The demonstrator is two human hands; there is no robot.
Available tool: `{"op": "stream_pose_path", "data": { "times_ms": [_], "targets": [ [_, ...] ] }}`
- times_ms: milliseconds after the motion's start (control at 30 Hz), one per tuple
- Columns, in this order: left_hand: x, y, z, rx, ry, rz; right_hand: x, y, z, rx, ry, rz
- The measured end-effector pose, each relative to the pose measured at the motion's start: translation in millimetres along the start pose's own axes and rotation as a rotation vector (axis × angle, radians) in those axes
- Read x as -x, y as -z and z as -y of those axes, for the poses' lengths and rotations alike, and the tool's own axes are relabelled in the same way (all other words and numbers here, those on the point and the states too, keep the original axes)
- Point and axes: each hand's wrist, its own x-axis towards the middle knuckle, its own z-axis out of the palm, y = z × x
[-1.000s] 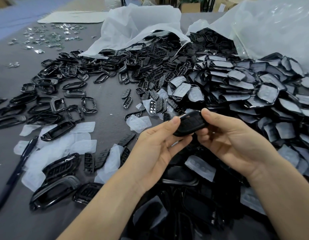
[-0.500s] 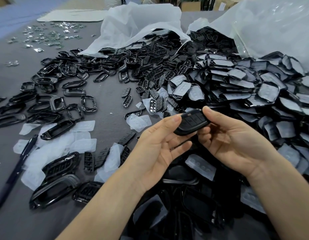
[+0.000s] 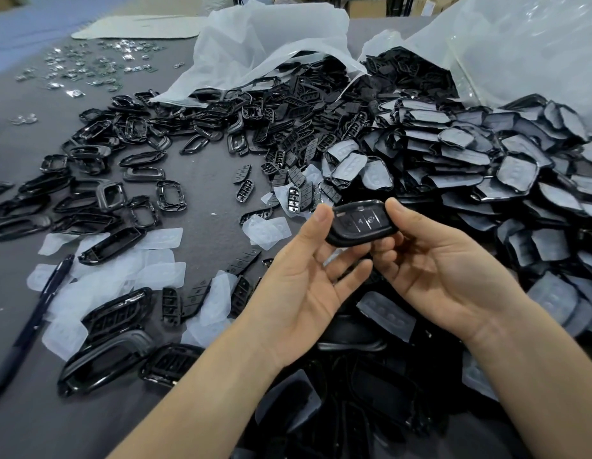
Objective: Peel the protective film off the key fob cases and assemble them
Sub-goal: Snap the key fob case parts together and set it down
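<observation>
Head view, read from the far left.

- A dark pen (image 3: pixel 33 313) lies on the grey surface (image 3: pixel 205 180), beside a scatter of pale peeled film sheets (image 3: pixel 162 238).
- Open black frames (image 3: pixel 105 193) are strewn around and beyond the sheets. Small button pads (image 3: pixel 243 188) lie nearer the centre.
- The left hand (image 3: pixel 308 286) is palm up. Its thumb tip presses on the left end of one key fob case (image 3: pixel 362 223), and its fingers curl beneath, so it pinches that end.
- The case is lifted clear of the surface, button face toward the camera. Its long axis runs across from one hand to the other, with the left end a little lower.
- The right hand (image 3: pixel 434 270) mirrors the left: thumb on the right end, fingers tucked under, gripping the case.
- Further right is a heap of cases with film on (image 3: pixel 487 167), spilling from a clear plastic bag (image 3: pixel 520 44). A second bag (image 3: pixel 271 44) lies open left of it, at the back.

The relation that matters: the case lies crosswise between the two thumbs, each hand has one end, and neither is nearer. I judge that a squeeze to seat the halves would run along the edges between those ends. To set the case down, one hand must let go first.

Writing: the button face carries a few small pale symbols. One looks like a round emblem, but it is too small to read. No brand or lettering is legible anywhere.
</observation>
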Motion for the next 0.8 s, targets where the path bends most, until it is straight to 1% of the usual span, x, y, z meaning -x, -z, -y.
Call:
{"op": "stream_pose_path", "data": {
  "times_ms": [233, 467, 600, 700, 800],
  "targets": [
    [-0.7, -1.2, -0.2, -0.007, -0.028, 0.044, 0.0, 0.3, -3.0, -0.037, -0.018, 0.043],
    [-1.2, 2.3, -2.3, -0.022, -0.034, 0.066, 0.1, -1.2, -3.8, -0.015, -0.033, 0.041],
    [-0.4, 1.3, -3.5, -0.020, -0.035, 0.057, 1.7, -1.4, -4.0, -0.031, -0.026, 0.058],
    [-0.3, 0.6, -3.9, 0.041, -0.051, 0.021, 2.8, -2.5, -4.2, -0.037, -0.016, 0.069],
    [0.7, -0.7, -3.9, 0.074, -0.066, 0.019, 2.3, -3.1, -4.3, -0.069, -0.037, 0.077]
  ]
}}
